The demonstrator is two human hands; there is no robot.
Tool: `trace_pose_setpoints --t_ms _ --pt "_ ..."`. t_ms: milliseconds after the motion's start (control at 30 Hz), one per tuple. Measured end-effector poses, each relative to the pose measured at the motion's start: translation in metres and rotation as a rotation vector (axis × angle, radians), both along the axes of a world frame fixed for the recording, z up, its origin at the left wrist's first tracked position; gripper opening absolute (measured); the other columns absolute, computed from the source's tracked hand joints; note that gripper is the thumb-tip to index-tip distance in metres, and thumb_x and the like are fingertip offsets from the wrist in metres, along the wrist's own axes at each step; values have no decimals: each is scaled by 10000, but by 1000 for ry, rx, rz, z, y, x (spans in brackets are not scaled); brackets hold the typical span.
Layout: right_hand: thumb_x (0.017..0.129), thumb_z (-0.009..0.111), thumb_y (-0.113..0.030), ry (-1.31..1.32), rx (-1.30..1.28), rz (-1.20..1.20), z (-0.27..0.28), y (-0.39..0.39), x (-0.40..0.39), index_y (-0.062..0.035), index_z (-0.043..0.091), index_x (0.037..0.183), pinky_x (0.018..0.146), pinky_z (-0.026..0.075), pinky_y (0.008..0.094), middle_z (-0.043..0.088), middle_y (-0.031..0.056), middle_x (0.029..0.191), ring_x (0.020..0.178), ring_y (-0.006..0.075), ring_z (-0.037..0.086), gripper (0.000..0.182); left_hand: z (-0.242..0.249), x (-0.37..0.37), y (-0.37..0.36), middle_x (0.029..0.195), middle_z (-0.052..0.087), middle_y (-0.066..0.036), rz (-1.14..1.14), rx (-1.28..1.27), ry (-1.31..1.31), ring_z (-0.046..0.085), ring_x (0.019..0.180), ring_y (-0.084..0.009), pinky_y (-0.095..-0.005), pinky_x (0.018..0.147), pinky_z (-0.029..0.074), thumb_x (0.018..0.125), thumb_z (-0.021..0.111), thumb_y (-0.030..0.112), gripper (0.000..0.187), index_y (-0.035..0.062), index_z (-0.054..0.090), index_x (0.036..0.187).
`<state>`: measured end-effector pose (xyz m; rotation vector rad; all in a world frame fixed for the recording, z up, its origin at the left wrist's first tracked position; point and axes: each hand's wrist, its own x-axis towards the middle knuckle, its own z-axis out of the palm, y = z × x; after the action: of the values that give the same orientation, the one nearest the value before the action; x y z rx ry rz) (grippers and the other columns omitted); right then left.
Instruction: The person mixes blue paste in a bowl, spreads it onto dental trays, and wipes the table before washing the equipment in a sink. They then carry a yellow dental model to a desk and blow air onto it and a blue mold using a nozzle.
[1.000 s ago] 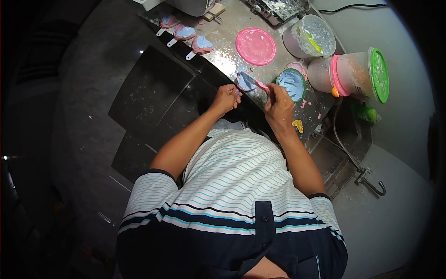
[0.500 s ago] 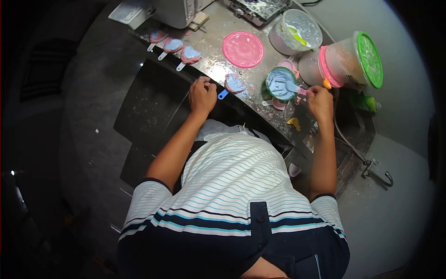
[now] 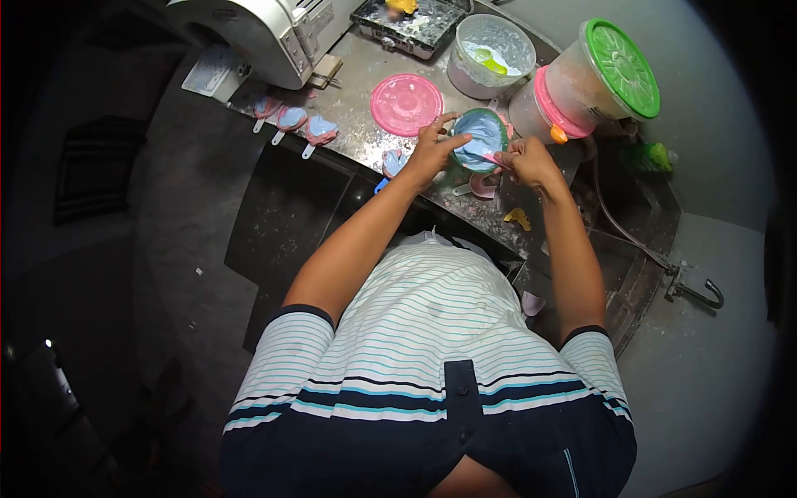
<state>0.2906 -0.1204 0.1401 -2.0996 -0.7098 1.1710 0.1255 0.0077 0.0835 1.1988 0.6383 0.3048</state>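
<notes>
The left hand (image 3: 433, 148) grips the near-left rim of a small green bowl (image 3: 479, 138) of pale blue paste, thumb and fingers spread around its edge. The right hand (image 3: 526, 161) is pinched on what looks like a thin pink-handled tool whose tip reaches into the bowl from the right; the view is too small to be sure. The bowl sits on the wet tabletop (image 3: 357, 124), just right of a round pink lid (image 3: 406, 103). Just left of the left hand lies a blue-filled mould (image 3: 393, 161), and three more filled moulds (image 3: 292, 119) lie further left.
</notes>
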Motion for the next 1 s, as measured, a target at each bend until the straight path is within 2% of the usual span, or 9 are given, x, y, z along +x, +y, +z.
trace_pose_setpoints --t_ms 133,200,267,333,533,667,767,867,1000 --pt "805 693 -133 63 -22 67 10 -3 -20 41 644 784 501 471 366 662 169 684 555 249 638 182 31 -1 -5 1129 556 -118 63 -403 -161 586 923 -178 -294 690 502 810 713 303 499 91 538 1227" --pt "813 694 -189 -676 -62 382 26 -2 -30 -27 652 787 569 478 346 678 158 759 633 259 637 169 23 5 6 1038 613 -97 55 -30 49 598 887 -155 -314 649 506 797 716 365 532 80 557 1217" --pt "810 669 -231 -878 -132 461 43 4 -25 -67 652 814 645 478 377 675 129 799 708 301 633 165 20 8 16 935 648 -71 51 102 174 610 824 -151 -313 646 505 782 714 424 540 65 605 1170" --pt "790 639 -216 -1146 464 487 43 13 -9 -59 642 840 659 466 452 658 122 787 740 366 627 164 22 8 26 924 653 -55 -142 49 230 615 787 -179 -307 682 503 776 706 457 523 57 652 1107" --pt "910 564 -299 -517 110 135 -26 -1 -19 -114 716 987 704 489 449 666 212 827 798 355 665 252 28 22 32 932 665 -164 101 606 -80 614 862 -263 -351 808 475 835 663 392 425 40 664 1073" --pt "954 535 -259 475 121 -105 -38 -16 -42 -20 670 871 422 330 249 514 -4 567 452 76 431 286 12 32 17 1032 649 -176 188 498 -37 589 967 -269 -348 876 441 863 634 437 463 37 652 1096" --pt "974 501 -229 636 75 -218 -1 -23 -37 -35 647 889 391 216 194 437 -60 571 430 18 321 257 10 37 11 983 646 -132 249 228 -75 576 1023 -239 -340 890 439 896 580 484 537 -4 624 1116" --pt "966 513 -223 542 92 -220 7 -30 -20 -32 653 899 383 220 186 449 -61 590 428 13 317 246 8 37 13 817 641 -119 143 -142 122 642 725 -244 -365 728 510 947 455 525 598 -44 629 1005" --pt "972 502 -257 381 129 -157 5 -39 2 -56 633 880 389 231 183 451 -64 585 434 12 332 257 -11 40 10 683 594 -66 71 88 222 560 563 -167 -323 581 476 954 456 509 564 -23 612 851"
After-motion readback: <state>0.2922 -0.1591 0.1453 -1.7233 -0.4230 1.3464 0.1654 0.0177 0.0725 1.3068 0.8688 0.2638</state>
